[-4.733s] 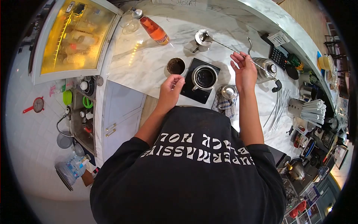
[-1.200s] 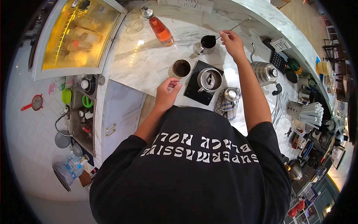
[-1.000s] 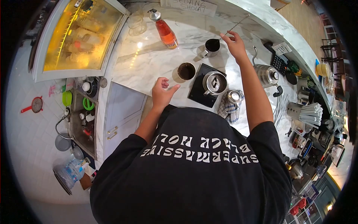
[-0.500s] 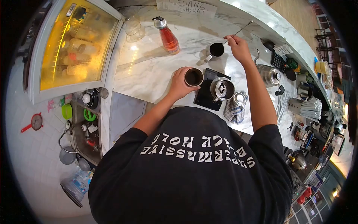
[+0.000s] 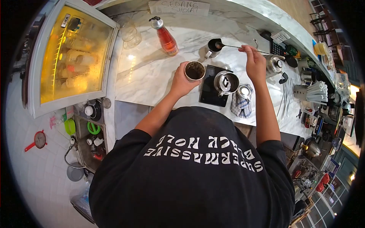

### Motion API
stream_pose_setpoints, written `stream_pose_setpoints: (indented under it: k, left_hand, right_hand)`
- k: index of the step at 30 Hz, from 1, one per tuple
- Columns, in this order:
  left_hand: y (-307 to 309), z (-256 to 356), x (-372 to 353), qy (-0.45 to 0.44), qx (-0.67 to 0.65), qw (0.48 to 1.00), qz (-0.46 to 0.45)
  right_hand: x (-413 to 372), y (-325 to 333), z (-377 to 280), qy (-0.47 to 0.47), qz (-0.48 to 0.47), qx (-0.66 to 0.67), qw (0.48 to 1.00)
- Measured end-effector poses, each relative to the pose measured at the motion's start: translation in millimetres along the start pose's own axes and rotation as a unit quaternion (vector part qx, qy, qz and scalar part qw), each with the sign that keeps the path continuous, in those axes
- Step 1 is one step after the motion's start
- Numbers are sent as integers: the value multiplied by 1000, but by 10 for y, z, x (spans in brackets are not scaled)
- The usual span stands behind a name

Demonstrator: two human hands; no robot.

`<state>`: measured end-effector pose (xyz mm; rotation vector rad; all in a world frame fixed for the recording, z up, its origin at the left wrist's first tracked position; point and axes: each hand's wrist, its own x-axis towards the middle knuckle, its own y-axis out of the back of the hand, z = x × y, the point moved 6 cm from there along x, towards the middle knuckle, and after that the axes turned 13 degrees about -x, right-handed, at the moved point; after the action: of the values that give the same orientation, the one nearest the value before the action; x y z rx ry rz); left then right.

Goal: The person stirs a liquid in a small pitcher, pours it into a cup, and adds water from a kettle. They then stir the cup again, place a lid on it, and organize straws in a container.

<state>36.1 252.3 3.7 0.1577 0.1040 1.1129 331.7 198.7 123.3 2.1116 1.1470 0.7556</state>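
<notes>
My left hand (image 5: 182, 82) is wrapped round a cup (image 5: 195, 71) with dark, grainy matter clinging inside. In my right hand (image 5: 255, 64) is a long-handled spoon (image 5: 234, 47), held by its thin handle, its bowl over the mouth of a small pitcher (image 5: 208, 53) with a dark inside. Between my hands, a metal pitcher (image 5: 221, 91) stands on a black scale (image 5: 207, 91); a small metal piece with a dark opening shows in it. Beside it, a silver-topped vessel (image 5: 244, 91) rests by a checked cloth (image 5: 241, 107).
A bottle of red liquid (image 5: 165, 40) and glasses (image 5: 130, 36) stand toward the back left. An open fridge door (image 5: 110, 57) borders the left side. To the right are a steel kettle (image 5: 273, 65), a calculator (image 5: 277, 48) and a holder of straws (image 5: 300, 92).
My right hand has moved right and down, lowering the spoon from a steep slant to nearly level. The cup in my left hand now shows more of its inside. The view has shifted slightly.
</notes>
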Motion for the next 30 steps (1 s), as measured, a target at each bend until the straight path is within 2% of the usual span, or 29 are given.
stream_pose_setpoints:
  k: [3,8,13,19,26,30]
  left_hand:
    - [43,93,25,-8,-10,1000,6]
    - [79,304,44,-30,6,1000,-6]
    - [189,595,-34,-58,-48,997,17]
    - [393,965,-250,-106,-84,990,35]
    - [639,1159,-492,-141,-91,985,50]
    - [733,1234,-687,-156,-87,981,79]
  right_hand:
    - [-36,14,220,-68,23,97,993]
    - [-248,159,76,-147,25,279,949]
    - [-603,433,-528,-43,5,312,949]
    - [-1031,532,-1326,82,-22,191,978]
    - [-1272,298,-1606,119,-41,205,971]
    - [-1333,224,-1709,153,-30,149,977]
